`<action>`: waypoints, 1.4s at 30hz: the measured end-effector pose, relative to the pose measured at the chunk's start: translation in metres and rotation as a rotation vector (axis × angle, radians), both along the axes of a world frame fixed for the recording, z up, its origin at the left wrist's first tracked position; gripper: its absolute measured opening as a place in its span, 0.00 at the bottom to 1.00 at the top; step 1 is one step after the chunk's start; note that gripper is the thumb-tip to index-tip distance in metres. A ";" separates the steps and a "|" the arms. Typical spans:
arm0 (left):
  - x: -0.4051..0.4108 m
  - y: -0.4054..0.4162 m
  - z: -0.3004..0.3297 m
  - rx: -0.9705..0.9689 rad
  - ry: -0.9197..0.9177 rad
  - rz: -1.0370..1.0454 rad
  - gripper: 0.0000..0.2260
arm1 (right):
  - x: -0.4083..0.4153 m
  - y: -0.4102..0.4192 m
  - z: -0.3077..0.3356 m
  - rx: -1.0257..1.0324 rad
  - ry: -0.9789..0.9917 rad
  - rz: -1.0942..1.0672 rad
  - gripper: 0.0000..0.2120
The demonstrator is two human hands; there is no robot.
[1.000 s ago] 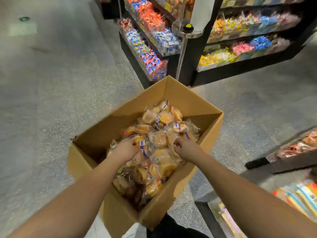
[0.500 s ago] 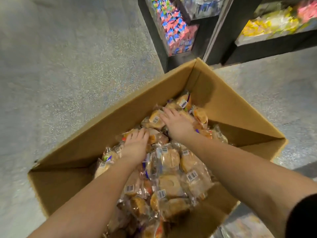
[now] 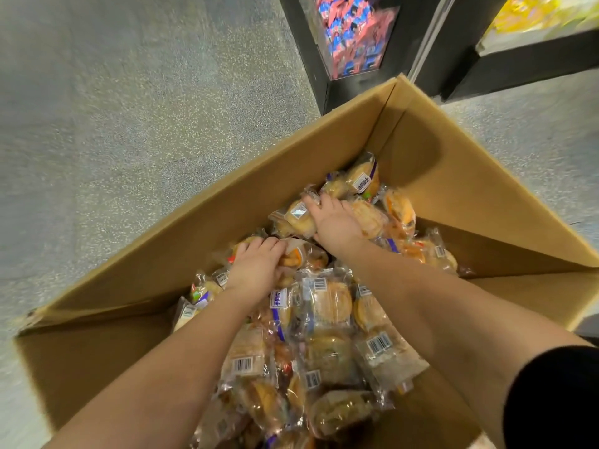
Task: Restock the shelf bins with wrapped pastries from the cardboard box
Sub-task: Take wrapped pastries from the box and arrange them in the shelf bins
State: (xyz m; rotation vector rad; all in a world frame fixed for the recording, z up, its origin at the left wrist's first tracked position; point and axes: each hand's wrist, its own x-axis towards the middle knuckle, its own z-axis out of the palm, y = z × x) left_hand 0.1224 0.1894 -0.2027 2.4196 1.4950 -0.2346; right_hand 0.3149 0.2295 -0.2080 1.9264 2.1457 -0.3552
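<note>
Wrapped pastries [image 3: 330, 306]: clear plastic packets with barcode labels, heaped loose inside the cardboard box, filling its middle from 12 o'clock down to 6 o'clock. Contents golden to brown; some packets carry purple print.

Cardboard box [image 3: 207, 202]: plain brown, open at the top, standing on the floor, 1 corner pointing to 12 o'clock. Inner walls bare above the heap.

Left hand [image 3: 259, 270]: on the heap just left of centre, fingers curled down over 1 pastry packet [image 3: 299, 254] at its 1 o'clock; the grip is close, around that packet.

Right hand [image 3: 335, 222]: at 1 o'clock from the left hand, near it but apart. Fingers bent over another packet [image 3: 293, 218] at the top of the heap, holding it. A black sleeve [image 3: 551, 400] shows at 4 o'clock.

Floor [image 3: 129, 108]: grey speckled, around the box from 7 to 12 o'clock.

Shelf unit [image 3: 431, 50]: black, just beyond the box's far corner at 12 to 2 o'clock. 1 bin [image 3: 353, 34] holds red and blue wrapped sweets; yellow packets [image 3: 531, 14] lie at 2 o'clock, blurred.
</note>
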 end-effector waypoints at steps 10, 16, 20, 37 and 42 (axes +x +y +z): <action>-0.019 -0.033 0.119 -0.342 -0.602 0.685 0.16 | 0.021 -0.023 0.077 -0.236 0.565 -0.479 0.32; -0.040 -0.083 0.188 -0.691 -1.146 0.990 0.09 | 0.024 -0.102 0.167 -0.589 1.454 -0.839 0.18; -0.055 -0.120 0.224 -0.857 -1.336 0.963 0.09 | 0.012 -0.171 0.206 -0.618 1.723 -0.931 0.14; -0.114 -0.285 0.315 -1.301 -1.565 0.456 0.29 | -0.060 -0.443 0.296 -0.582 2.345 -0.591 0.15; -0.070 -0.335 0.337 -1.431 -1.381 0.364 0.41 | -0.051 -0.532 0.319 -0.350 2.360 -0.666 0.17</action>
